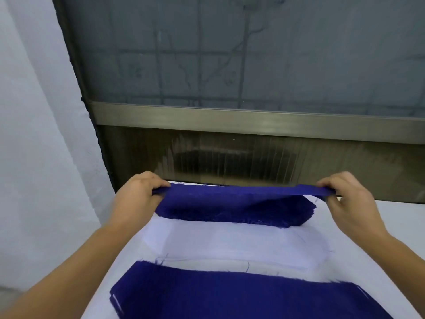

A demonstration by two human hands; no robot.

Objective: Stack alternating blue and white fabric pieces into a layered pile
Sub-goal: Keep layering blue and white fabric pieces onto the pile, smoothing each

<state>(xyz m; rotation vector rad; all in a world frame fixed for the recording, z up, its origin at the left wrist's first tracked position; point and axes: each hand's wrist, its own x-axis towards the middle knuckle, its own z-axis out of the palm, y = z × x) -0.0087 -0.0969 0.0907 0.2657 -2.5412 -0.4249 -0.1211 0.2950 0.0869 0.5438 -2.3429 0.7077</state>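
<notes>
Both hands hold the same dark blue cloth piece with frayed edges [232, 203] up by its far edge. The left hand [138, 194] pinches one corner with its fingers [158, 191] curled around the cloth, and the right hand [345, 199] pinches the other corner the same way. The cloth hangs a little and its near edge rests on the pale white cloth piece with rounded ends [236, 245], which lies flat on the white table [391, 226]. A second dark blue cloth piece [230, 298] lies flat, closer to the person, and covers the near part of the white one. I think the step now is to lay the held blue piece flat on the pile. To do it well, keep the far edge pulled tight, so no folds form. Lower both corners together. Line the edges up with the white piece under it, then let go and smooth it with flat hands. I see no words, labels or brand names anywhere.
</notes>
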